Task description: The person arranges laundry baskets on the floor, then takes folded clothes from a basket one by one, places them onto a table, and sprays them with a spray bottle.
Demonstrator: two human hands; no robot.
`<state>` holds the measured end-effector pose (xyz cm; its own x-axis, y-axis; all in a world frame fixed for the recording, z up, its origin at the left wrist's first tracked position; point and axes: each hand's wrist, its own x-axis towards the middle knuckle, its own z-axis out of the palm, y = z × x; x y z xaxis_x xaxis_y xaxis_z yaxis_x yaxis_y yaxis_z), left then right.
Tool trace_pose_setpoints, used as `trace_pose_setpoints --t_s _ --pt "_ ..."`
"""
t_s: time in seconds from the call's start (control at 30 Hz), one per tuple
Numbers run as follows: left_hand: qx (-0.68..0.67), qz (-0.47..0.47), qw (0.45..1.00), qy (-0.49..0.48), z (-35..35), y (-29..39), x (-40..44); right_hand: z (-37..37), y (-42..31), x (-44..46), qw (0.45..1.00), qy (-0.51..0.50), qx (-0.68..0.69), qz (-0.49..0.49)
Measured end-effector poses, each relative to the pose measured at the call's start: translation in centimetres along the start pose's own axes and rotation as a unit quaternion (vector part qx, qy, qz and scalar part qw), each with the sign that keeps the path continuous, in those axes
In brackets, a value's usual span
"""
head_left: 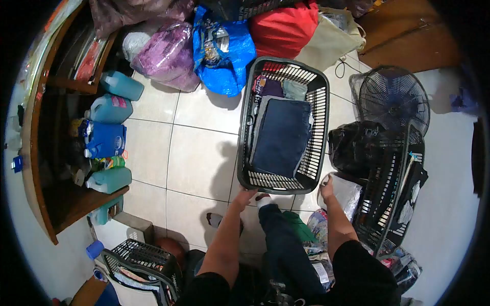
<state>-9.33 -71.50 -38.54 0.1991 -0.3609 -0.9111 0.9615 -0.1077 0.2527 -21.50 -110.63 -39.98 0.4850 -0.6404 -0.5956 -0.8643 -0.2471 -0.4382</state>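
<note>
A black plastic basket [284,190] stands on the tiled floor in the centre. Folded dark blue clothing [282,136] fills most of it, with a purple folded cloth [271,87] and a grey-green one [294,90] at its far end. At the basket's near left corner my left hand [245,197] is closed on the rim, its fingers partly hidden beneath. My right hand [326,187] is beside the near right corner, a little apart from the rim, with its fingers loosely bent and nothing seen in them.
Blue and red bags [232,66] lie beyond the basket. A shelf [76,209] with several liquid jugs [109,180] is on the left. A fan [393,99], a black bag [352,148] and another black basket [380,204] stand on the right. A basket of clothes [140,250] is at lower left.
</note>
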Motion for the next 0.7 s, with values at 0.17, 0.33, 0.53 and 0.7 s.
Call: trace_pose_setpoints --t_s 0.17,0.33,0.53,0.7 --pt "0.292 0.153 0.944 0.008 -0.1 -0.2 -3.5 -1.2 3.2 -7.9 0.966 0.023 -0.221 -0.13" --pt "0.17 0.06 0.984 -0.008 -1.6 -5.3 -8.1 -0.2 9.1 -16.2 0.904 -0.204 -0.35 -0.133" --pt "0.583 0.072 0.809 0.025 -4.8 -9.4 -18.1 -4.9 5.5 -26.3 0.883 -0.333 -0.295 -0.148" --pt "0.647 0.112 0.754 0.025 -11.4 -12.2 -23.4 -10.2 -3.1 -30.6 0.857 -0.322 -0.365 -0.172"
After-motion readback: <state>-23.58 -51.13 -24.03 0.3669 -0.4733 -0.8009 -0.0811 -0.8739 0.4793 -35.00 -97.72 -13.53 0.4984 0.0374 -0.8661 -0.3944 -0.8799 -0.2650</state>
